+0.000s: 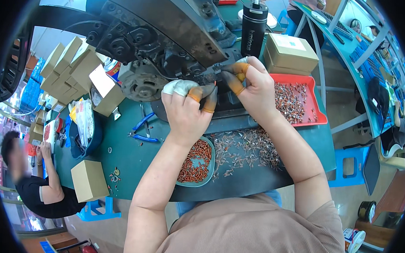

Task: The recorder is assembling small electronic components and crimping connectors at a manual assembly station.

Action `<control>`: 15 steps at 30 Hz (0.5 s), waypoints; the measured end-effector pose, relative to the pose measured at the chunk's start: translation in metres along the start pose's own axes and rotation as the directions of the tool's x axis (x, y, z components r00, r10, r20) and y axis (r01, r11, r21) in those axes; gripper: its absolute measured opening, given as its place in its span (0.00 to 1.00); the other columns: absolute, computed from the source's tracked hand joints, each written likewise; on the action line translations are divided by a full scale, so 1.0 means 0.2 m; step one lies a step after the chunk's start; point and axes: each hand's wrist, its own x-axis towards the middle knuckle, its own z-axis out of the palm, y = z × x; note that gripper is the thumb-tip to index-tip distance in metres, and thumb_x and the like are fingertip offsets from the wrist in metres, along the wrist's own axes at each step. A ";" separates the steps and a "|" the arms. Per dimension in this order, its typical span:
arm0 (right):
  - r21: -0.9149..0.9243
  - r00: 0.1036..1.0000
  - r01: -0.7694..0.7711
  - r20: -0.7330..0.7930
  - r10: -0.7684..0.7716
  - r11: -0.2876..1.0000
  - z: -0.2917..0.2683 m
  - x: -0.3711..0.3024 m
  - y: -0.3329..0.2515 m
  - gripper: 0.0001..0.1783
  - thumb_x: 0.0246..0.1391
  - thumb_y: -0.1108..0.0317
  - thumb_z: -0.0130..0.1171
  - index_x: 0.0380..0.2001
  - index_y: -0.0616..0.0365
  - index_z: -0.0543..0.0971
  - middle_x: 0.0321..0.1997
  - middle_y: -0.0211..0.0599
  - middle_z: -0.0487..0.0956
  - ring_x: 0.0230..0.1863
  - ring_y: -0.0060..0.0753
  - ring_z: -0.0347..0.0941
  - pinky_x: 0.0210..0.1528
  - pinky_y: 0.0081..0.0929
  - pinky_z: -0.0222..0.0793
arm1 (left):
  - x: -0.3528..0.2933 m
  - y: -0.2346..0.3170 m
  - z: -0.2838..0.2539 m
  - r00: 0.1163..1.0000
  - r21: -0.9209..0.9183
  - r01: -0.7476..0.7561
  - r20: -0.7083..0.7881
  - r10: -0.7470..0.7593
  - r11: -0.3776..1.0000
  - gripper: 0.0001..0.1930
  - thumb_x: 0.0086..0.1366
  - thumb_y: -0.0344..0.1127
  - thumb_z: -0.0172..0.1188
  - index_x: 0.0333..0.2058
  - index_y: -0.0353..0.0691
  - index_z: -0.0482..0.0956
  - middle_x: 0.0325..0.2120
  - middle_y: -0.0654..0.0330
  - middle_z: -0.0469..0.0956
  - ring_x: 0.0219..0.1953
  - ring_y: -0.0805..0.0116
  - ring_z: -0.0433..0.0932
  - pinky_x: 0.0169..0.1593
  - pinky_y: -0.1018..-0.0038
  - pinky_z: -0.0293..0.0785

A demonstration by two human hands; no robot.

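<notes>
My left hand wears finger cots, some white and some orange with blackened tips. Its thumb and forefinger pinch a small orange-red part in front of the dark bench press. Just to the right, my right hand, also in stained orange cots, has its fingers closed at the press's working point. Whatever they hold is too small and hidden to name. Below the hands, a green tray holds many small orange-red parts. Loose metal pieces lie strewn beside it under my right forearm.
A red tray of small metal and orange parts sits at the right. Blue-handled pliers lie left of the green tray. A black bottle and cardboard boxes stand behind. Another person works at the left.
</notes>
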 end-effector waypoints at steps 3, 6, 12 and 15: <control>-0.033 0.999 0.017 -0.028 -0.018 0.999 0.03 0.00 0.04 0.10 0.43 0.73 0.70 0.30 0.63 0.79 0.25 0.31 0.69 0.19 0.21 0.62 0.20 0.21 0.57 | 0.01 -0.04 0.06 1.000 0.017 -0.018 -0.021 0.018 1.000 0.15 0.48 0.33 0.71 0.33 0.45 0.74 0.33 0.61 0.72 0.38 0.57 0.70 0.44 0.62 0.64; -0.054 0.999 -0.020 -0.028 0.018 0.998 0.04 0.00 0.03 0.11 0.43 0.73 0.70 0.30 0.63 0.80 0.25 0.30 0.69 0.18 0.20 0.61 0.20 0.20 0.57 | 0.01 -0.07 0.11 0.997 0.018 -0.059 -0.044 0.059 0.998 0.15 0.47 0.32 0.70 0.32 0.45 0.73 0.33 0.62 0.72 0.38 0.57 0.70 0.43 0.62 0.64; -0.049 0.998 -0.060 -0.019 0.059 0.997 0.04 0.01 0.03 0.10 0.43 0.74 0.69 0.31 0.63 0.80 0.25 0.29 0.68 0.17 0.18 0.60 0.19 0.19 0.55 | 0.00 -0.10 0.17 0.995 0.050 -0.084 -0.049 0.086 0.995 0.16 0.46 0.33 0.70 0.32 0.45 0.72 0.33 0.62 0.73 0.39 0.58 0.71 0.42 0.61 0.63; -0.042 0.998 -0.064 -0.016 0.063 0.997 0.04 0.00 0.02 0.10 0.43 0.74 0.69 0.31 0.63 0.80 0.25 0.28 0.68 0.17 0.17 0.59 0.19 0.18 0.54 | 0.00 -0.10 0.17 0.994 0.077 -0.093 -0.043 0.096 0.993 0.15 0.46 0.34 0.69 0.32 0.45 0.73 0.34 0.62 0.73 0.40 0.59 0.71 0.42 0.60 0.63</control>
